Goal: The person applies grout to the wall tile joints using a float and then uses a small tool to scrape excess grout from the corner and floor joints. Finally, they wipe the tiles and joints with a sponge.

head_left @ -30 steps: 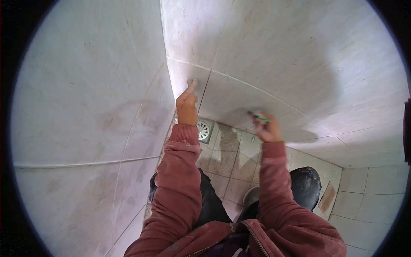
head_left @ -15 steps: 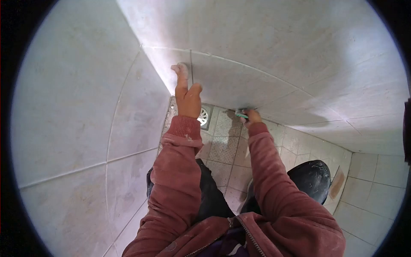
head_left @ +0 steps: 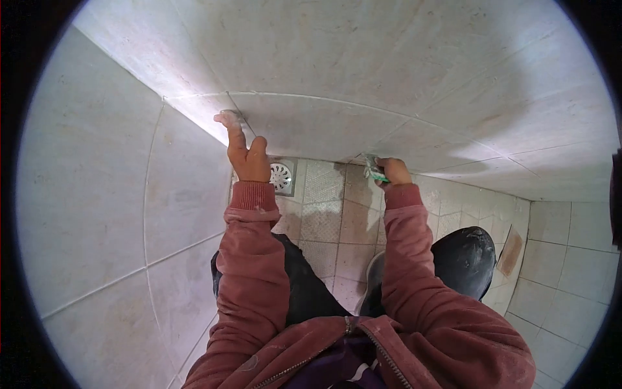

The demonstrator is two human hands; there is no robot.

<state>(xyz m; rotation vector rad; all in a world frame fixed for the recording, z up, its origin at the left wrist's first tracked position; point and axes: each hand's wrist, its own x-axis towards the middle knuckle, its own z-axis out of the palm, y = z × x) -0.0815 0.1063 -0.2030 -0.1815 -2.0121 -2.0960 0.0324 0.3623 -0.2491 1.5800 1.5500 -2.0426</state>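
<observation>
My left hand (head_left: 247, 154) reaches up against the tiled wall (head_left: 324, 123) in front, close to the corner. Its fingers are stretched out, with pale dust on the fingertips. At the foot of the same wall, my right hand (head_left: 395, 171) is closed around a small green-and-white piece (head_left: 375, 170) that looks thin and crumpled; I cannot tell what it is. That piece lies right by the line where wall and floor meet, near a vertical tile joint. Below my left hand, a round slotted floor drain (head_left: 280, 176) sits in a square metal frame.
Another tiled wall (head_left: 97, 194) rises close on my left. Patterned floor tiles (head_left: 321, 217) lie beneath, with darker damp-looking patches by the wall. My dark-trousered knee (head_left: 463, 262) sticks out at the right. A brown rectangular patch (head_left: 510, 253) shows beyond it.
The view has shifted, so the left hand and drain appear further left. My right hand has turned, and more of the green-and-white piece shows. The left hand stays against the wall.
</observation>
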